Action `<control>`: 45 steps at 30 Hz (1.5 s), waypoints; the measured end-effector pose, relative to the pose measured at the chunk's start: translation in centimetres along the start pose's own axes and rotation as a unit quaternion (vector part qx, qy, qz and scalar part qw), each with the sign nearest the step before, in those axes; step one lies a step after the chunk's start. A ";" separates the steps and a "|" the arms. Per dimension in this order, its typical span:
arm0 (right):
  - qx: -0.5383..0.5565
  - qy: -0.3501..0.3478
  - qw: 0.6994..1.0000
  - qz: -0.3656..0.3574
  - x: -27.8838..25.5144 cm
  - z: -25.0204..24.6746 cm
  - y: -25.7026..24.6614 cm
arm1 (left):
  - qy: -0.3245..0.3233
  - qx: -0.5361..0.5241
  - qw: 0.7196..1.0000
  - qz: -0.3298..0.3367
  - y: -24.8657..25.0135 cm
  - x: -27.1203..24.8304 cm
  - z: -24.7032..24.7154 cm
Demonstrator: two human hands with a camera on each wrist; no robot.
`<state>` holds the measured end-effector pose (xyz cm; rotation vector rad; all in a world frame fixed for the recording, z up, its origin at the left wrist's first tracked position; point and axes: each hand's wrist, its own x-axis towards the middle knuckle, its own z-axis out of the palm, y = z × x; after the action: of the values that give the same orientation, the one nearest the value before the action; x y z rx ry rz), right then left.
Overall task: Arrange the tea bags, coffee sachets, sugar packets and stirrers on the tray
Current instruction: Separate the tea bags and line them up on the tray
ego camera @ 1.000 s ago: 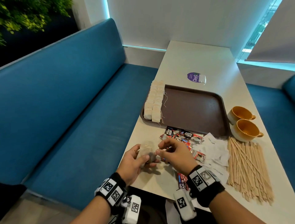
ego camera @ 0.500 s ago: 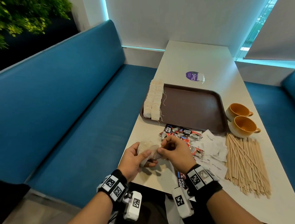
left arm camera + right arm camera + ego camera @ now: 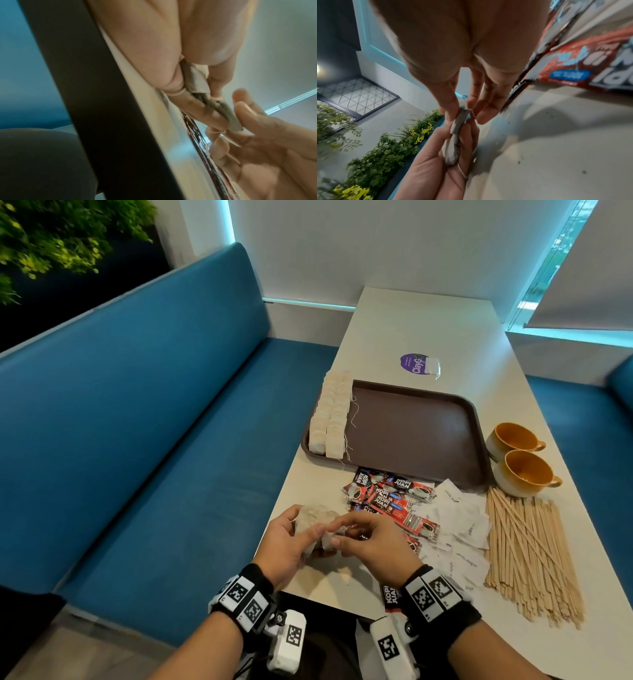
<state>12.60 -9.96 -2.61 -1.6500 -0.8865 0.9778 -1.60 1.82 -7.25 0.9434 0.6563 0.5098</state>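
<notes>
Clearly the left hand (image 3: 286,537) grips a bunch of tea bags (image 3: 313,518) above the table's (image 3: 394,337) near edge while the right hand (image 3: 371,539) pinches one bag's end, so a snagged string could tear it or drag the others loose.

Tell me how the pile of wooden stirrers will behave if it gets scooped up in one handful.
The wooden stirrers look thin and stiff, so probably light. They lie loose and crisscrossed on the table, so a handful would likely splay, and some may slip out.
</notes>
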 end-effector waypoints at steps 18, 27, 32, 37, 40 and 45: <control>0.034 0.142 0.989 0.023 4.4 -4.1 -1.9 | -0.024 -0.065 0.998 0.013 -0.4 0.5 -0.9; 0.055 0.033 0.997 0.030 6.4 -5.2 -3.1 | 0.014 -0.067 0.998 0.011 -0.9 0.9 -0.9; 0.140 -0.129 0.980 0.063 4.7 -2.9 -2.7 | 0.026 -0.102 0.994 -0.012 -0.2 0.8 -0.3; -0.029 -0.105 0.992 0.068 4.8 -1.5 -1.4 | -0.038 -0.111 0.992 -0.050 0.4 0.4 -0.6; -0.094 -0.073 0.991 0.056 5.0 -1.7 -1.2 | -0.073 -0.071 0.994 -0.033 0.1 0.5 -0.8; -0.117 -0.015 0.991 0.067 5.4 -3.1 -1.8 | -0.052 -0.051 0.997 -0.015 -0.5 0.9 -0.9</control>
<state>17.46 -5.82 -1.33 -1.9189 -0.9489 1.0222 -1.60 2.66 -8.30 0.8570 0.5447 0.4597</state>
